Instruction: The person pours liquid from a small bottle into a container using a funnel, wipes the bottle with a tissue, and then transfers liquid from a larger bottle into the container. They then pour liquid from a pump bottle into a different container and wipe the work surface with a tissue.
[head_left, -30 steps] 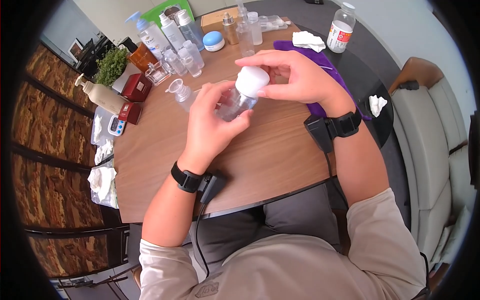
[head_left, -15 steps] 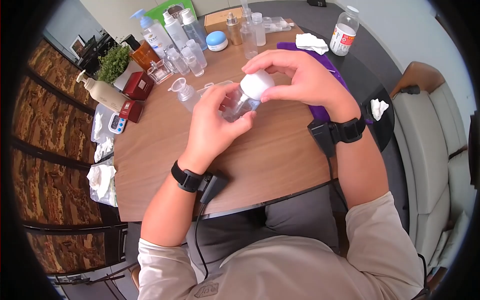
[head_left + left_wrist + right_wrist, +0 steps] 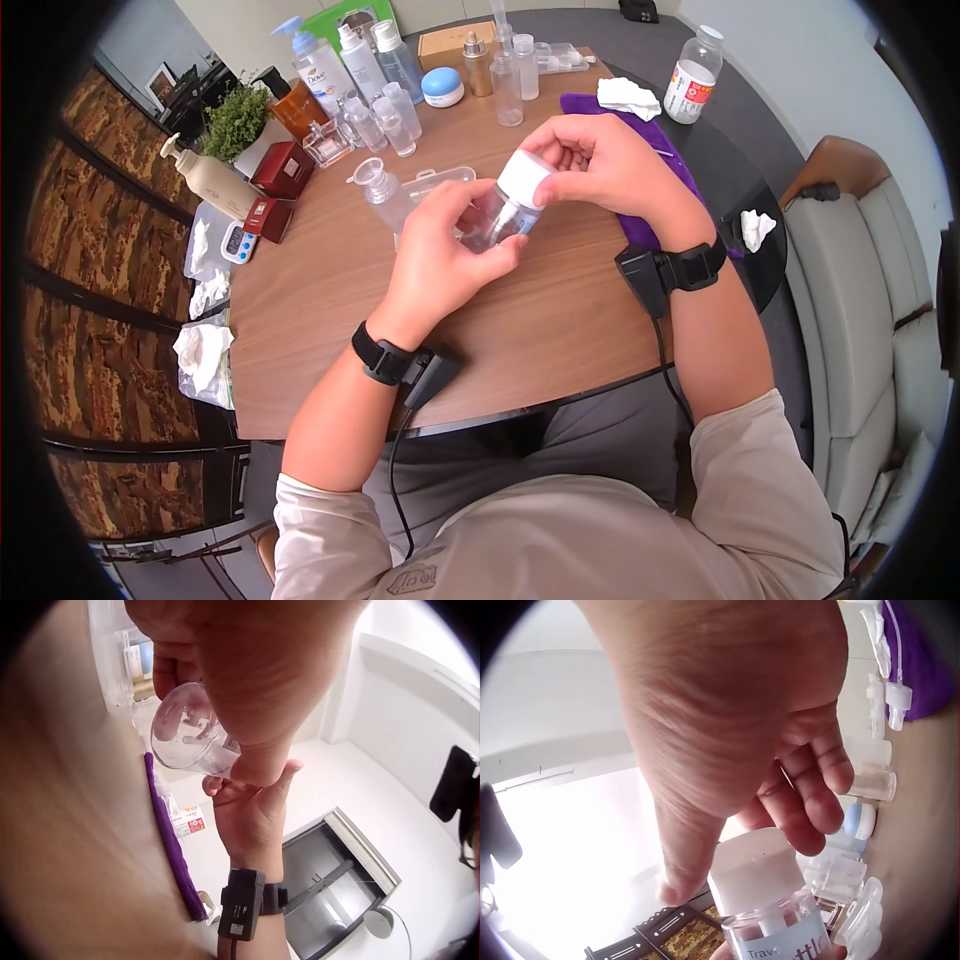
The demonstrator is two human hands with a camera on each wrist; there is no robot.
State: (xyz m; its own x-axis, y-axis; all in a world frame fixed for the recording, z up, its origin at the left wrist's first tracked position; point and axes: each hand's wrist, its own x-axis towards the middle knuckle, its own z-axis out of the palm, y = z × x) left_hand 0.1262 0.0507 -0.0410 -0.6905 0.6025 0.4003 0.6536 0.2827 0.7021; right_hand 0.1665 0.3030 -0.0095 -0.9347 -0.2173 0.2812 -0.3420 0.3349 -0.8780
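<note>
A clear plastic travel bottle (image 3: 487, 229) with a white cap (image 3: 525, 179) is held up over the table, leaning to the right. My left hand (image 3: 445, 238) grips the bottle round its body, the thumb on the near side. My right hand (image 3: 605, 170) pinches the cap between the thumb and curled fingers. In the right wrist view a pale blue label (image 3: 784, 941) shows below the cap, and a white tube stands inside the neck. From the left wrist the round base of the bottle (image 3: 176, 742) is seen, clear of the table.
A small bottle with a funnel (image 3: 383, 190) and a clear case (image 3: 440, 182) stand just beyond the left hand. Several bottles and a blue-lidded jar (image 3: 442, 88) line the far side. A purple cloth (image 3: 640, 140) with a spray pump (image 3: 898, 697) lies right.
The right fingers, spread over the cap before, have curled in beside it. The cap and bottle have shifted slightly right, and the cap's side now faces the camera more.
</note>
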